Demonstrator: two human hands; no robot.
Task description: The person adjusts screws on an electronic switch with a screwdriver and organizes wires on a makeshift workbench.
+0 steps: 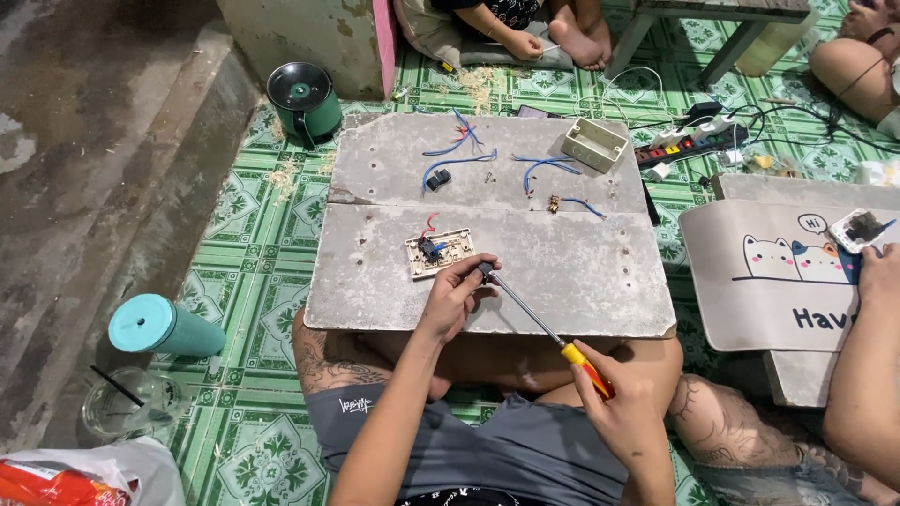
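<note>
1. Your right hand (614,394) is closed around the red-and-yellow plastic handle of the long steel-shafted screwdriver (544,326), down by your knee. The shaft runs up and away from that grip toward the worn grey board (562,272) laid across your lap.

2. Your left hand (457,295) is pinched shut at the far end of the shaft, fingertips on the dark tip. Whether a small screw or bit sits between them is too small to tell.

3. The beige rectangular switch plate (439,253), lying back-up with a dark module and red and blue wires at its centre, sits just beyond your left fingertips and slightly to their left. Tip and plate are apart, not touching.

4. Judged step: you are readying the tip with your left hand while the driver is held off the work; driving has not begun.

5. Next move, as a judgement: it calls for bringing the tip forward from the left pinch onto the module's terminal, shaft steep, with the left hand moving over to steady the plate.

6. Further past the plate: loose blue wires (455,159) and an open beige plastic wall box (593,143) on the board's far half, well apart from both grips.

7. Another person's hand (877,272) at the right edge holds a separate small part over a cat-print mat (769,300); it is not yours.
</note>
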